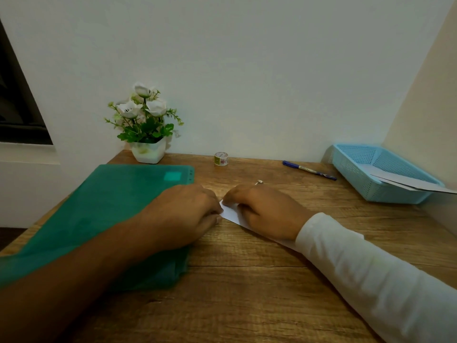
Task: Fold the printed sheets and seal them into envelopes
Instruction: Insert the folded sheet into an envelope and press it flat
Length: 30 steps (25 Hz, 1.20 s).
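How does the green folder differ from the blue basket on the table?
The folder is green and lies flat on the left; the basket is blue with raised walls, on the right. The folder is solid; the basket's walls are full of holes. A forearm lies across the folder; a paper sticks out of the basket. Both rest on the wooden table.

I'm scanning for print and nothing reads: the tape roll (220,158) at mid-frame carries coloured marks too small to make out, and the lettering along the pen (309,170) right of it is blurred.
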Tool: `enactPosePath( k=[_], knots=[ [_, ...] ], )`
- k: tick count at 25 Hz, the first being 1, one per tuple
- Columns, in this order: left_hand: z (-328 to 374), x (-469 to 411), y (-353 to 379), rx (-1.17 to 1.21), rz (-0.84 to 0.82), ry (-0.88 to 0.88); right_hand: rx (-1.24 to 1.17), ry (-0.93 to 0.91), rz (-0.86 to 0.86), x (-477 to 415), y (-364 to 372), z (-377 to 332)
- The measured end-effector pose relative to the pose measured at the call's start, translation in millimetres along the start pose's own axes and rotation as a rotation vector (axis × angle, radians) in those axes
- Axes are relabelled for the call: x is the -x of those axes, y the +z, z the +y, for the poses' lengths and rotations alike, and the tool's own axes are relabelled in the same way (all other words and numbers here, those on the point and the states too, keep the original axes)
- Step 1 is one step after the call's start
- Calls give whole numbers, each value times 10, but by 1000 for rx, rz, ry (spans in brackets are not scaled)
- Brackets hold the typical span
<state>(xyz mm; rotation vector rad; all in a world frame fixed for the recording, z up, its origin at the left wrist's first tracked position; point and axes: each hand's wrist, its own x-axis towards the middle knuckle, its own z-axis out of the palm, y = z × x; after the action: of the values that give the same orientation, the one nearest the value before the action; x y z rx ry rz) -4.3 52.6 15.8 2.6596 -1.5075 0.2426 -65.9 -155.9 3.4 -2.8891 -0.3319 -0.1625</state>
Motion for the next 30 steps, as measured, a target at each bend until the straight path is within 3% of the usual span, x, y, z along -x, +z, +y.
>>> enactPosePath(
  k=[5, 12, 19, 24, 30],
  knots=[
    [13, 16, -3, 13, -19, -14, 98, 151, -4, -70, -87, 186],
    [-4, 48, 66, 97, 40, -71, 200, 310, -237, 89, -346, 176],
    [62, -60, 145, 174, 4, -195, 40, 186, -223, 69, -251, 63],
    [58, -122, 96, 248, 12, -281, 51, 88, -232, 112, -238, 28],
    [-6, -330, -8, 217, -95, -230, -64, -34, -272, 170, -272, -29]
  ],
)
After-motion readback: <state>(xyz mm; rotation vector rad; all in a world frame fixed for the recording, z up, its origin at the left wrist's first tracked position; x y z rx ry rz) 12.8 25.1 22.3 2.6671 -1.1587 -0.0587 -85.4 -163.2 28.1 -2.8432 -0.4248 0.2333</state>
